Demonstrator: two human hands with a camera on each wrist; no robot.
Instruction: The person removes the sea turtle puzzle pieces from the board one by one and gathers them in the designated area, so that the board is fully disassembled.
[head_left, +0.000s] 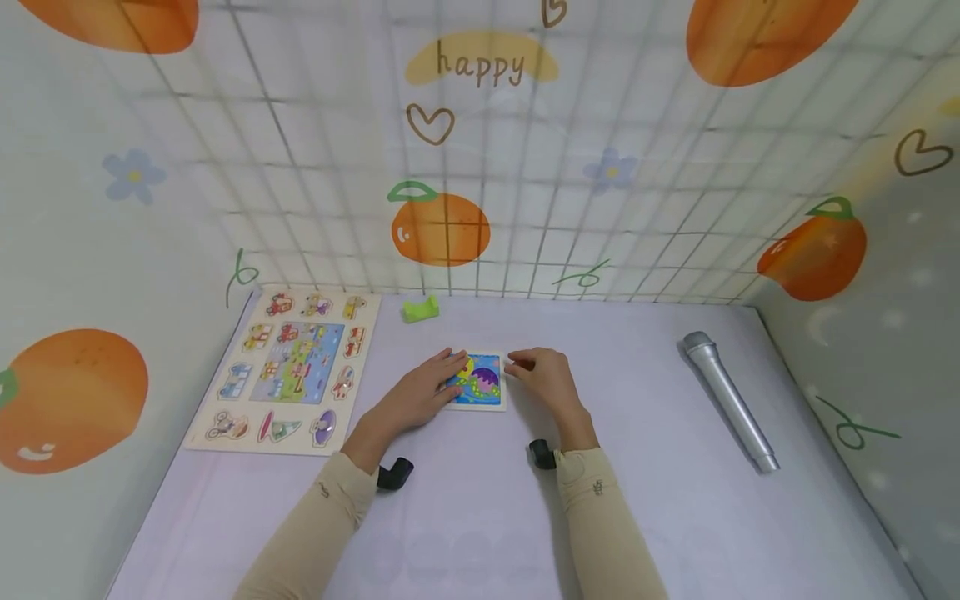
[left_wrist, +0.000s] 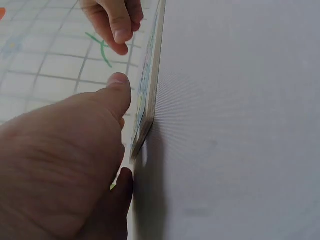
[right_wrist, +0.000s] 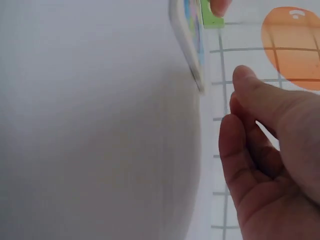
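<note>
One left hand (head_left: 420, 390) on a small picture puzzle (head_left: 483, 383), one right hand (head_left: 551, 379) just beside it

Well to the left of the small puzzle lies a large board (head_left: 300, 443) with vehicle pieces around a central picture. Nearer to the small puzzle, beyond it and a little to its left, sits a bright green piece (head_left: 421, 309). Left fingers stretch out straight over the left part of the small puzzle, with the thumb apart from them; how closely the other fingers lie together, I cannot tell.

The small puzzle lies flat on the white tabletop (head_left: 465, 517), between both hands, its blue picture with a purple shape showing. Just past its right edge, the right fingers curve loosely, thumb tip and fingertips apart, with nothing between them. Well to the right of the small puzzle lies a silver microphone (head_left: 731, 400).
</note>
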